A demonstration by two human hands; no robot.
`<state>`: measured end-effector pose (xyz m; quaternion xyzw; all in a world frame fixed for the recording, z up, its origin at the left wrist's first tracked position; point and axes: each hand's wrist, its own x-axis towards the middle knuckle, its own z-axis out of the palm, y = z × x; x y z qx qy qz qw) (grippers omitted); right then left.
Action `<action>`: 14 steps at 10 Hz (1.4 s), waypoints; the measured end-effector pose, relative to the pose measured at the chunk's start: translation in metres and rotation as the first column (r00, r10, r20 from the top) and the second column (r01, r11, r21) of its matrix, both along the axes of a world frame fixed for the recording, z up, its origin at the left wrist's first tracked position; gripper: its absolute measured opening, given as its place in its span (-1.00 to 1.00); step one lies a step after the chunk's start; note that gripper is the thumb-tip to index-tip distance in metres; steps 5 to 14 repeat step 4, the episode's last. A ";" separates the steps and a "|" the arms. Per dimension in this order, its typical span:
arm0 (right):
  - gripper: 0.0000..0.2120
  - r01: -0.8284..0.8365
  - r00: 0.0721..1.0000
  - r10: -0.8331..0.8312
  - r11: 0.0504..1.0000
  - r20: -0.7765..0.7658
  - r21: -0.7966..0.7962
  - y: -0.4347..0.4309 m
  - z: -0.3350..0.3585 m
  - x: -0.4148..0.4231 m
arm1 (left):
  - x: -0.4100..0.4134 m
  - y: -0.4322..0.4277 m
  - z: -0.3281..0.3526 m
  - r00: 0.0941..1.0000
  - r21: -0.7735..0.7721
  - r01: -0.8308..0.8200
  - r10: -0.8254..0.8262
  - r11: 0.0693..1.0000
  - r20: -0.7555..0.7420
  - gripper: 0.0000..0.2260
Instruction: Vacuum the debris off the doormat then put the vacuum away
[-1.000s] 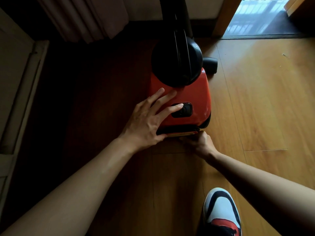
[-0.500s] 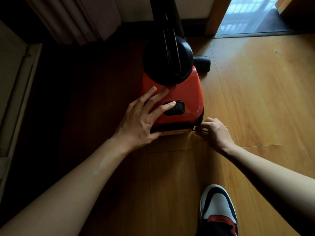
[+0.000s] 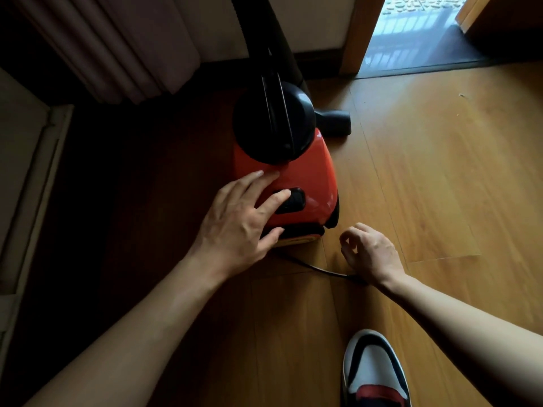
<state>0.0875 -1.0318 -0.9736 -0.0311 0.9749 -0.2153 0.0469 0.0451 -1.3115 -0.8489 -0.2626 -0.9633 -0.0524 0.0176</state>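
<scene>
Orange glossy plastic shell, black domed top: the vacuum (image 3: 296, 183) stands on the wooden floor (image 3: 426, 186), near the wall and a pleated curtain (image 3: 117, 45), with a dark hose or tube (image 3: 273, 48) rising from the dome toward the top of the view. Left hand (image 3: 238, 224) lies flat on the near face of the body, fingers spread, not gripping; its forefinger tip rests at a black oval button (image 3: 293, 199), thumb along the lower black edge. Right hand (image 3: 370, 254) sits just beside the base on the right, fingers loosely curled. A thin black cord (image 3: 317, 268) leaves the foot of the body, runs low over the boards toward the person and passes under the right wrist; whether the curled fingers pinch it cannot be told from this view. Key relation: the cord's long axis runs from the machine's base down-right, so the right hand is the nearer one to it, while the left is placed on the button. Judgement: this reads as cord handling, either drawing it out or reeling it in; the doormat is not clearly in view, though a dark strip lies at the doorway (image 3: 417, 33). Cord looks limp and thin, likely to slip; shell is smooth and hard. A shoe (image 3: 373, 368) stands near, bottom right.
</scene>
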 end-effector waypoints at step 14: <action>-0.67 -0.176 0.957 0.124 0.967 0.261 0.184 0.014 0.162 -0.030 | 0.001 0.027 0.117 0.949 -0.058 -0.123 0.134 0.991 0.284 -0.45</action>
